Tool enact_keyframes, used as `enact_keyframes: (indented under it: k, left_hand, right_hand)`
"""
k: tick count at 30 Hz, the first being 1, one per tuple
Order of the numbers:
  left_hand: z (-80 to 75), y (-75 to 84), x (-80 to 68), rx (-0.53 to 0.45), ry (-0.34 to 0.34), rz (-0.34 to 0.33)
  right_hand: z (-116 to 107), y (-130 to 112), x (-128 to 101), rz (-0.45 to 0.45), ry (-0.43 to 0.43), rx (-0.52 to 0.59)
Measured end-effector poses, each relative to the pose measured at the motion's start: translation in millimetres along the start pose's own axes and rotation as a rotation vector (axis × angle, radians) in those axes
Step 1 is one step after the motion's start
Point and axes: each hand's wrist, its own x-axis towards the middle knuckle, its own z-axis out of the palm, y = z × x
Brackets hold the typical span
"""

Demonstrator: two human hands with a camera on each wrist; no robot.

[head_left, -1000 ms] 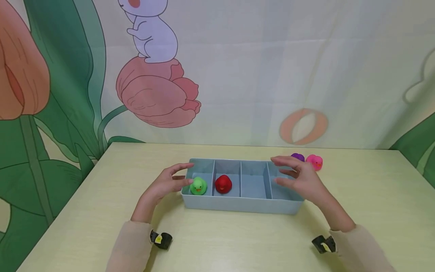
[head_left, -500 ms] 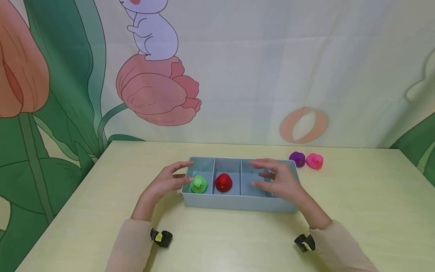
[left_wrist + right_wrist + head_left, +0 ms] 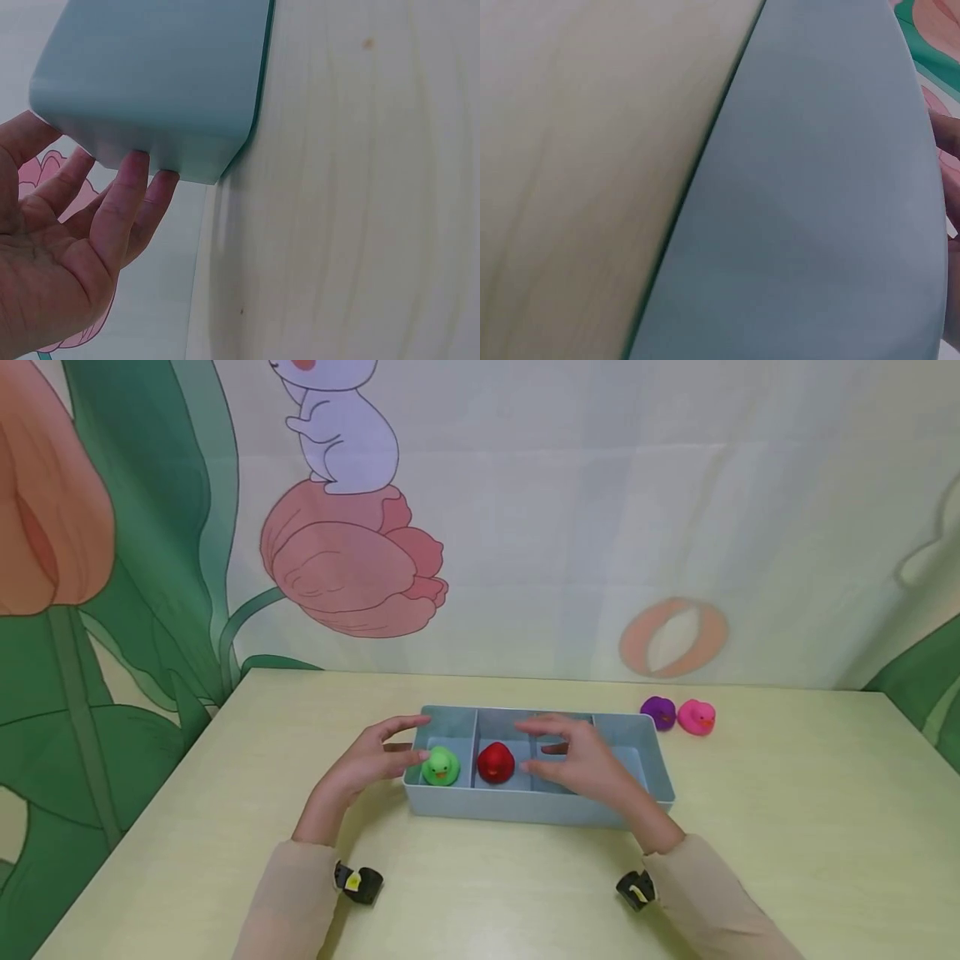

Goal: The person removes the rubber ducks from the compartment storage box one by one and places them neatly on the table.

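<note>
A pale blue box (image 3: 525,808) with a row of compartments stands on the table. In its leftmost compartment is a green rubber duck (image 3: 441,767); the one beside it holds a red rubber duck (image 3: 496,763). At the box's left end, my left hand (image 3: 369,755) rests its relaxed fingers (image 3: 124,195) against the end wall, thumb near the green duck. My right hand (image 3: 581,762) hovers over the third compartment with thumb and fingers apart, holding nothing, just right of the red duck. From the right wrist, mostly the box's front wall (image 3: 802,187) shows, with fingers at the edge.
A purple rubber duck (image 3: 658,713) and a pink one (image 3: 697,717) sit side by side on the table (image 3: 795,793), behind the box's right end. A printed cloth (image 3: 517,527) hangs along the table's back edge.
My right hand has moved left over the box, from the rightmost compartment toward the red duck, uncovering the purple duck. The left hand stays at the box's left end.
</note>
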Motion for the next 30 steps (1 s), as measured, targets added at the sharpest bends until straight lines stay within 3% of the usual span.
enact_keyframes:
  k: [20, 30]
  left_hand:
    - [2.3, -1.3, 1.3, 0.01, 0.011, -0.006]
    - [1.8, -2.5, 1.8, 0.012, 0.007, -0.016]
  right_hand:
    - [29, -9, 25, -0.038, -0.105, -0.487]
    - [37, -12, 32, -0.005, -0.125, -0.525]
